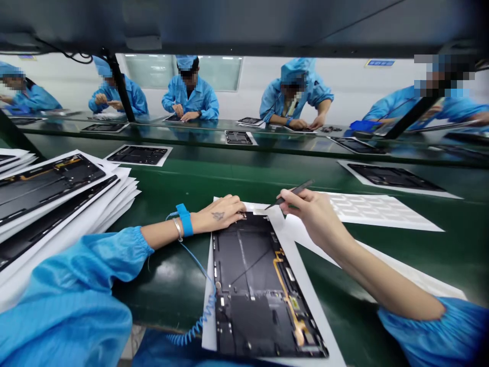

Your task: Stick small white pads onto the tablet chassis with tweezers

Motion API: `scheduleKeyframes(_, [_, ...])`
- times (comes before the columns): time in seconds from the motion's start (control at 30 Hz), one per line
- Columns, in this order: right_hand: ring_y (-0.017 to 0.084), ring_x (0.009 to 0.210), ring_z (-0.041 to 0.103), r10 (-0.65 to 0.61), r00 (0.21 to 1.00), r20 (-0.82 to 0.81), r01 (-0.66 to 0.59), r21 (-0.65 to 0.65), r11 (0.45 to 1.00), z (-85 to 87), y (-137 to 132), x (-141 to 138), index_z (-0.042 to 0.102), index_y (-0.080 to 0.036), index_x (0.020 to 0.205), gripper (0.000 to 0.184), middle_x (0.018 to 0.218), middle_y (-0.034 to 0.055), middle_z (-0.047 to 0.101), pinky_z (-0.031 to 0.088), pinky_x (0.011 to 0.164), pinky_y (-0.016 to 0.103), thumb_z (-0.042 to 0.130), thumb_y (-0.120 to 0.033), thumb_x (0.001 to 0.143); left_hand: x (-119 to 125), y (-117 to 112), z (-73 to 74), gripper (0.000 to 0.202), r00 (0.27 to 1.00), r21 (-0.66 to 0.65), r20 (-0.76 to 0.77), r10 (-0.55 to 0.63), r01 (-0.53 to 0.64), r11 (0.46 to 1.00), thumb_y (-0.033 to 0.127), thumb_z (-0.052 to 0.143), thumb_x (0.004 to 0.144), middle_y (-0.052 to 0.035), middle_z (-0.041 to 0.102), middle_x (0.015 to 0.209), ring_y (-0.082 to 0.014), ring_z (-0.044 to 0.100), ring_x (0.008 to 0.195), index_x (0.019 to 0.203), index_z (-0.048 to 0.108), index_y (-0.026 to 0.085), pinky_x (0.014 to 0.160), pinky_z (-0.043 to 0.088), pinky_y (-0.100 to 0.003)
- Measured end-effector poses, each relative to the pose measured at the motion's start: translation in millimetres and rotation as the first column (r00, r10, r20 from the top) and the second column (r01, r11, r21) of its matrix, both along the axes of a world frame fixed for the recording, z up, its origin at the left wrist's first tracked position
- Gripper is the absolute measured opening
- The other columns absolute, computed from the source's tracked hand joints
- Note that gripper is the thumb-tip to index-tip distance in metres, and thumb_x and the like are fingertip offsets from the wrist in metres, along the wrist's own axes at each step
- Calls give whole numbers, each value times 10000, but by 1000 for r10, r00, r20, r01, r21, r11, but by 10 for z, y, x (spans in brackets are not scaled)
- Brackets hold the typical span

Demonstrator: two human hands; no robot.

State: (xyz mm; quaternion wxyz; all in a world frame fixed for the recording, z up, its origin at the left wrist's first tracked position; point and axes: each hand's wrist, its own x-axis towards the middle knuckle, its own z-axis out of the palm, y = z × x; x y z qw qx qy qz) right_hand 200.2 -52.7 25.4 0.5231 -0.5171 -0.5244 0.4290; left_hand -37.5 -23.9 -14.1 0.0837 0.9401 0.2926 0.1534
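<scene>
A black tablet-like device housing [263,265] with orange flex cables lies on a white sheet [305,285] in front of me. At its far left corner rests my left hand [225,211], fingers bent and close together; what the fingertips hold, if anything, is hidden. My right hand [303,206] is closed round dark tweezers [292,194], whose tip points down-left at a small pale strip [261,212] by the housing's far edge. Whether the tip touches it I cannot tell. A blue wrist strap [185,220] with a coiled cord [198,323] is on my left wrist.
On the left stand stacked housings [49,188] between white sheets. A sheet of pale stickers [382,210] and another white sheet [412,270] lie to the right. Further housings [139,155] rest on the green line beyond, where several co-workers [191,94] sit. A shelf [244,25] hangs overhead.
</scene>
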Motion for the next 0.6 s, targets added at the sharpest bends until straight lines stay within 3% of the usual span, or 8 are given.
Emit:
scheduleKeyframes(0.1, [175, 684, 596, 22, 1000, 20, -20, -83, 996, -94, 46, -7, 689, -182, 615, 393, 640, 37, 636, 508, 651, 302, 845, -542, 595, 6, 24, -35, 191, 992, -51, 104, -74, 80, 996, 231, 464, 994, -63, 606, 1029, -180, 540, 981, 1105, 603, 161, 872, 425, -281])
scheduleKeyframes(0.23, [175, 695, 607, 17, 1000, 15, -15, -167, 986, -217, 71, 16, 667, -182, 567, 412, 647, 37, 639, 539, 756, 343, 843, -552, 610, 21, 26, -45, 203, 981, -105, 193, 25, -4, 994, 72, 476, 890, -22, 658, 918, -158, 577, 870, 962, 640, 167, 802, 427, -265])
scheduleKeyframes(0.33, [177, 687, 614, -11, 1000, -2, 10, -203, 979, -294, 77, 7, 654, -185, 558, 415, 640, 35, 635, 550, 766, 350, 847, -549, 609, 21, 20, -35, 254, 973, -137, 227, 35, -4, 991, 26, 460, 850, -18, 694, 924, -151, 607, 871, 874, 669, 168, 816, 435, -261])
scheduleKeyframes(0.6, [172, 637, 603, -36, 999, 20, 39, -197, 980, -343, 74, 22, 668, -200, 581, 394, 620, 26, 628, 555, 679, 327, 844, -551, 608, 4, -3, -5, 308, 984, -116, 180, -9, 30, 993, 36, 430, 887, -55, 689, 1029, -183, 611, 967, 988, 694, 159, 895, 458, -307])
